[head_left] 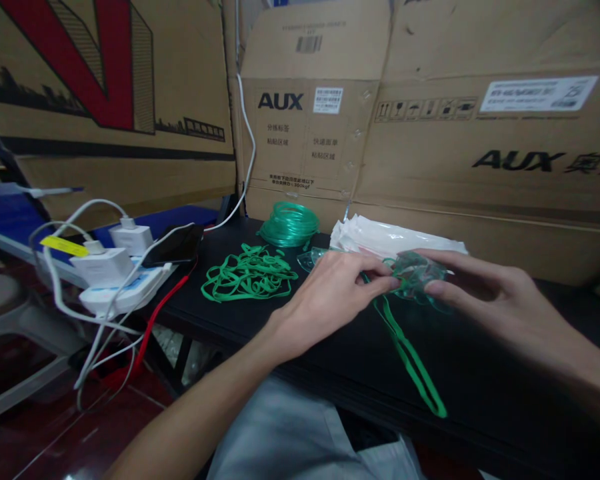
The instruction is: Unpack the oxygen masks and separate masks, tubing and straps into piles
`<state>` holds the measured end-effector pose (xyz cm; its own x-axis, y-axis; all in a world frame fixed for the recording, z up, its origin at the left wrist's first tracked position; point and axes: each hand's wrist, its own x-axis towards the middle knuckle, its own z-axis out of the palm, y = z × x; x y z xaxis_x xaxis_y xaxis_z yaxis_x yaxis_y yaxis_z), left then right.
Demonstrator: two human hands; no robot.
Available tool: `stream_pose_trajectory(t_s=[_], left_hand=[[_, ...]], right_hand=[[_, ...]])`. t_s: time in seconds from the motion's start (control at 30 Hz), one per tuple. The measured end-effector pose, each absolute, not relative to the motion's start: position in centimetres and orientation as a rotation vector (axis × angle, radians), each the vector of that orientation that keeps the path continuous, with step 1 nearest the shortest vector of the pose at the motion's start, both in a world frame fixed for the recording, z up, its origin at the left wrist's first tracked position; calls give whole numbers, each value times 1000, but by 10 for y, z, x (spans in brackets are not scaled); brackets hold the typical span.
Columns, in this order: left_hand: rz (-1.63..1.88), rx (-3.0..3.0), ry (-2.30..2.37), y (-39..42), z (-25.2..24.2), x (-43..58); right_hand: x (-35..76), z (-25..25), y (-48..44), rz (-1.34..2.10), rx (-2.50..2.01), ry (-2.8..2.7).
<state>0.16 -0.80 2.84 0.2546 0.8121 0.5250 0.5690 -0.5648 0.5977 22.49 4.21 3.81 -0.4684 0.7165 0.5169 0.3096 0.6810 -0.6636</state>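
Note:
My right hand [495, 293] grips a clear, green-tinted plastic piece that looks like an oxygen mask [417, 275], thumb in front and fingers behind. My left hand [335, 287] pinches a green elastic strap [413, 360] at the left side of this mask. The strap hangs below in a long loop over the black table. Exactly how strap and mask meet is hidden by the fingertips. Behind my left hand lies another clear plastic piece [310, 258], partly covered. A tangled pile of green straps [250, 273] rests to the left.
A coil of green clear tubing [290, 225] and white plastic packaging [395, 237] lie at the back of the black table [350, 367]. Tall cardboard boxes [300, 147] stand behind. At left are a power strip [125, 287] with chargers and cables, and a black phone [175, 245].

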Motion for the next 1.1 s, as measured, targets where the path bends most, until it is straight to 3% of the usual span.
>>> stream_pose_trajectory(t_s=[0.33, 0.53, 0.63, 0.73, 0.83, 0.97, 1.1], left_hand=[[1249, 2205, 1143, -20, 36, 5], [1722, 1948, 1264, -24, 59, -38], [1791, 1956, 1498, -26, 69, -78], [1659, 1995, 1916, -25, 72, -112], [1151, 2007, 2351, -24, 66, -130], [530, 1995, 2570, -25, 59, -134], [727, 2101, 2564, -27, 64, -113]], right_hand=[[226, 43, 59, 642, -887, -1210], [218, 46, 47, 550, -1047, -1480], [215, 48, 43, 526, -1049, -1571], [216, 48, 45, 514, -1031, -1624], [219, 43, 48, 506, -1001, -1706], [221, 32, 53, 367, -937, -1958], [220, 21, 57, 335, -723, -2161]])
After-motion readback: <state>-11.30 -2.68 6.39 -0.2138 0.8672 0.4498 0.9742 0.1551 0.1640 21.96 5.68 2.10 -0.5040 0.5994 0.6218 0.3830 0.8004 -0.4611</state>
